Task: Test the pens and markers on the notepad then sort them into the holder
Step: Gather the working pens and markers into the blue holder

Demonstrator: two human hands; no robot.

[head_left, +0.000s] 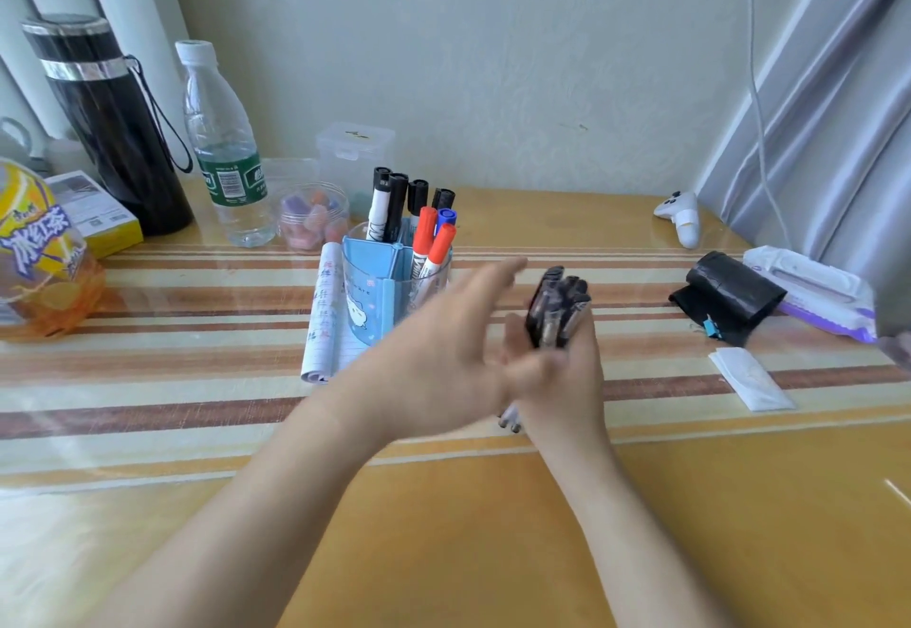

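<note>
R hand (557, 376) grips a bundle of dark-capped pens (559, 309), near right of the blue cartoon-print plastic pen holder (367, 292); L hand (443, 346) beside it, fingers spread straight. Curled lined notepad (325, 312) sits left of holder, scribbles unreadable; orange drink bottle (34, 252) reads "冰红茶".

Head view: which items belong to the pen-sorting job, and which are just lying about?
Job: blue pen holder, black markers and red markers standing in it, notepad beside it, bundle of dark pens gripped by the right hand, open left hand.

Lying about: black flask, water bottle, iced-tea bottle, clear box, white controller, black roll, wipes pack.
</note>
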